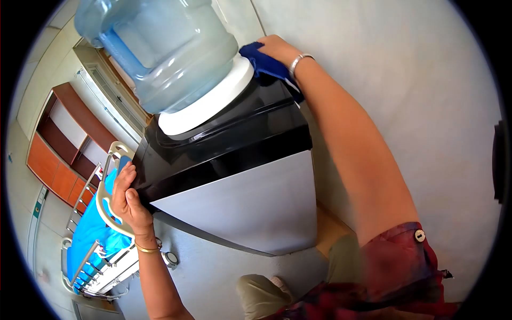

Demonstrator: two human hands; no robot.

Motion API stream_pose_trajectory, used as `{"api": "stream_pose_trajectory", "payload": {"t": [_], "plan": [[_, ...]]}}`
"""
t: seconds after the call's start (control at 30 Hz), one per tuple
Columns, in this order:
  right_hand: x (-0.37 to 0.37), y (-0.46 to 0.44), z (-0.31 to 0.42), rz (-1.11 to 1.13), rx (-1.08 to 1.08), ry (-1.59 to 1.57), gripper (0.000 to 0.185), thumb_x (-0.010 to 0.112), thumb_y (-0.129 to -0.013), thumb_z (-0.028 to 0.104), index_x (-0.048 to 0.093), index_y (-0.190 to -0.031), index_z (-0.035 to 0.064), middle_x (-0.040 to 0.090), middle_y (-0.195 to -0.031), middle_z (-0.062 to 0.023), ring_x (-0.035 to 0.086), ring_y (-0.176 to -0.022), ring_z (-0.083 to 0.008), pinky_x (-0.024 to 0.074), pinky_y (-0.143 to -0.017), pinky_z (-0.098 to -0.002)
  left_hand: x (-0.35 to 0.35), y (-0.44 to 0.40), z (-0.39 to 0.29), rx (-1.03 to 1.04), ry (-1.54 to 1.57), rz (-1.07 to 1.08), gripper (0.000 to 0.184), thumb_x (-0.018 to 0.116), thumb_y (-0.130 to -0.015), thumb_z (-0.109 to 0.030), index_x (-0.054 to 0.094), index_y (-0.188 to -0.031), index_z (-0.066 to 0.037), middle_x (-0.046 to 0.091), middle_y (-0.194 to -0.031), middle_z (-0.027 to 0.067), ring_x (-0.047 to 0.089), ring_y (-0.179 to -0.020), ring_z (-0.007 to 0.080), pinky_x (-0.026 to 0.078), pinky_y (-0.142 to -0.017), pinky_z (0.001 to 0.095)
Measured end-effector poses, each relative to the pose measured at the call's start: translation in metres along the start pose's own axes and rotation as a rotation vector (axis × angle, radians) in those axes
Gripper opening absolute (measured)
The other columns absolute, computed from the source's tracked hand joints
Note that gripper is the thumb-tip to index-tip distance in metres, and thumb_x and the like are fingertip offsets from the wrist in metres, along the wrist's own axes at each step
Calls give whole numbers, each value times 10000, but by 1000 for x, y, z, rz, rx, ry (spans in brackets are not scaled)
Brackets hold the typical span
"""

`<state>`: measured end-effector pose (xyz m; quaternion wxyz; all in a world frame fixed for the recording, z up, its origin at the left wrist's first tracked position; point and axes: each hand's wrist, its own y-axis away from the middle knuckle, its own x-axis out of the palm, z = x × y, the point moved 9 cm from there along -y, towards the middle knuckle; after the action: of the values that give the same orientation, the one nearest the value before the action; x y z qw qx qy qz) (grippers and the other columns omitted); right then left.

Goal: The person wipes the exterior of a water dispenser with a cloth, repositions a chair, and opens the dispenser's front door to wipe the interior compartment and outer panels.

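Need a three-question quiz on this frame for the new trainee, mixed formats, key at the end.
1. Multiple choice: what colour is the cloth in the right hand? A) red B) dark blue C) yellow
2. True or false: the left hand is gripping the water bottle.
3. Fill in the blank: a ____ ring sits between the bottle and the black top of the dispenser.

Key: 1. B. 2. False; it is against the edge of the black top. 3. white.

hospital room, railed bed [93,229], wooden cabinet [47,164]
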<state>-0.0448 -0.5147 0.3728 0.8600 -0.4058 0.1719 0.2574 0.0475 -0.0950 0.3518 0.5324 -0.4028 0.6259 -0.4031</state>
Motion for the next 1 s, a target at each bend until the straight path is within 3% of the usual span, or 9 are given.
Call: {"api": "stream_pose_trajectory", "payload": {"t": [0.13,0.2,0.3,0.37,0.57,0.63,0.73,0.8,1.0], "plan": [[8,-13,-17,-56,40,56,371,549,-696,279,625,-939,9,610,-939,-223,596,-853,-349,466,-790,-365,0,4,8,-9,-12,-4,506,376,-911,-403,589,-967,53,585,-1041,184,524,-1041,266,366,-935,363],[14,-15,-50,-155,205,-184,363,573,-760,281,597,-973,-11,633,-866,-138,589,-754,-198,453,-689,-309,1,4,7,-12,-2,-21,502,392,-903,-409,588,-946,50,589,-1021,182,532,-1030,288,367,-934,384],[36,6,-74,-256,240,-642,360,554,-718,289,622,-921,-1,617,-906,-218,605,-804,-336,451,-753,-366,-1,4,11,-24,42,-51,507,403,-897,-421,583,-938,52,589,-1010,176,537,-1022,309,378,-924,391],[45,42,-71,-232,372,-785,328,548,-753,275,616,-912,-3,625,-866,-192,598,-779,-303,439,-726,-375,-3,6,14,-62,56,-57,510,401,-898,-421,581,-940,54,591,-1003,175,540,-1020,301,387,-917,372],[63,160,-66,-358,503,-1153,422,512,-863,333,493,-1174,49,582,-1079,-141,552,-963,-253,425,-790,-369,-5,4,13,-39,6,-45,465,372,-920,-359,588,-960,50,599,-1018,164,551,-1006,261,392,-917,348],[50,160,-32,-124,-19,36,456,447,-897,324,419,-1270,63,439,-1300,-106,430,-1167,-196,341,-945,-312,-2,3,11,-21,-26,-32,452,367,-925,-340,589,-967,51,602,-1019,159,553,-1001,254,393,-916,346],[43,222,-13,-143,37,-49,456,426,-911,333,415,-1272,55,483,-1255,-91,460,-1134,-183,344,-951,-288,-3,3,12,-31,-46,-25,419,373,-928,-307,588,-1003,44,600,-1031,151,556,-996,247,408,-904,348],[66,268,-26,-212,458,-1481,415,431,-919,302,445,-1233,31,539,-1172,-64,514,-1044,-160,383,-907,-276,-3,3,14,-38,-13,-31,408,373,-929,-296,588,-1007,42,596,-1040,151,555,-998,246,417,-900,347],[79,336,-24,-266,318,-1419,389,412,-933,277,448,-1224,21,536,-1152,-50,501,-994,-97,386,-879,-227,-2,5,17,-45,26,-34,375,366,-935,-253,585,-1020,39,582,-1066,151,552,-1004,245,442,-888,337]]}}
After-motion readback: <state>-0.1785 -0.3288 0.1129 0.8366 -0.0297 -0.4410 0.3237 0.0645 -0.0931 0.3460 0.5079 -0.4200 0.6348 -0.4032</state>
